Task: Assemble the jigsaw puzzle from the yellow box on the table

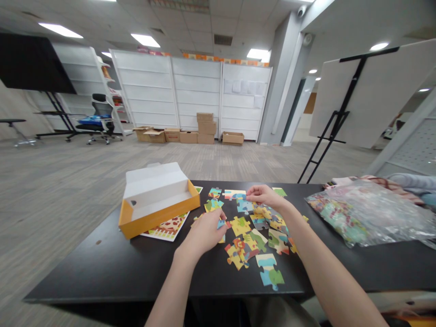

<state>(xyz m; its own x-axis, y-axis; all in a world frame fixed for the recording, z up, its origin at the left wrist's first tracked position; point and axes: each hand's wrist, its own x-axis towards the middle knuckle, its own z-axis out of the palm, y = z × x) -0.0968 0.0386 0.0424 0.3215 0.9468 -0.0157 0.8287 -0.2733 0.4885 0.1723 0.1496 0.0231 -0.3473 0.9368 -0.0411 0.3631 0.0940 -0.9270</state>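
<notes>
Colourful puzzle pieces (240,225) lie scattered over the middle of a black table, some overlapping. My left hand (205,228) is low over the left side of them, its fingers curled round a small blue and red piece (221,224). Farther back, my right hand (264,196) pinches at the right end of a joined strip of pieces (234,195); its fingertips touch the strip's edge. A light blue piece (244,206) lies just below that strip. Nearest the front edge are joined blue and green pieces (270,271).
An open orange and white box (160,206) rests on a printed picture sheet (170,228) at the left. Clear plastic bags (374,211) with colourful contents lie at the right, with folded cloths behind. Beyond the table stand a whiteboard, cardboard boxes and a chair.
</notes>
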